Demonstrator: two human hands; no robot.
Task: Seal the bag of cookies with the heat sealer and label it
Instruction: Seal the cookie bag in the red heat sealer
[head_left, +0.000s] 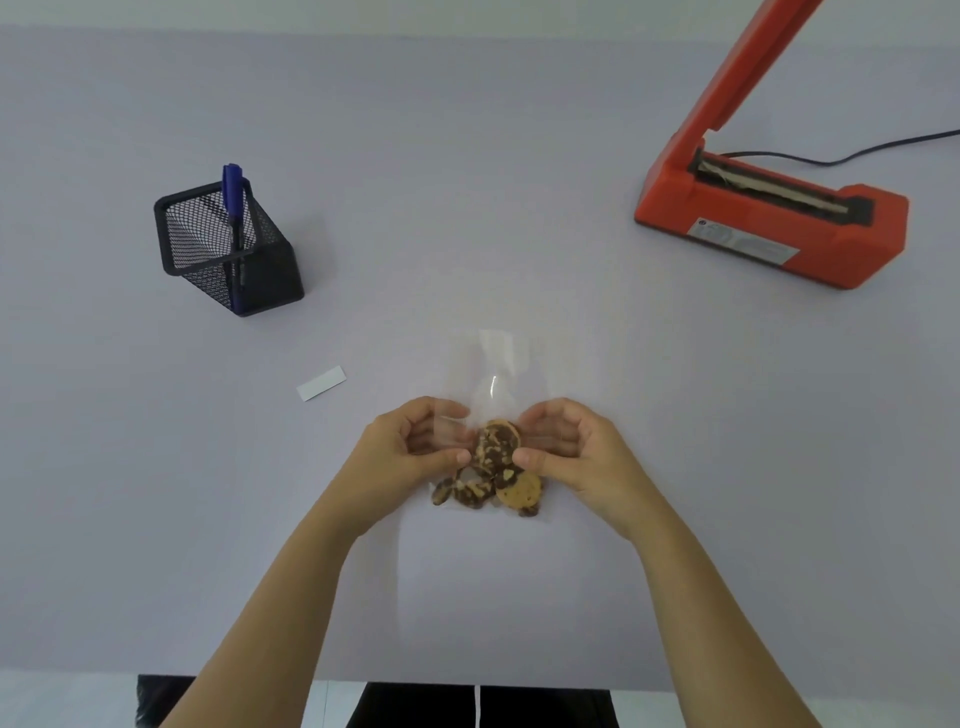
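1. An orange heat sealer (769, 218) (arm raised) is seen at the tabletop's (467, 156) far right.
2. A clear bag of cookies (493, 457), near the front edge, is pinched by the left hand (410, 447) and right hand (571, 447).
3. A white label (321, 383) is laid just left of it.

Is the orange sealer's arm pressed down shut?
No, the heat sealer stands open, its arm raised steeply above the base, nothing lying on the sealing strip.
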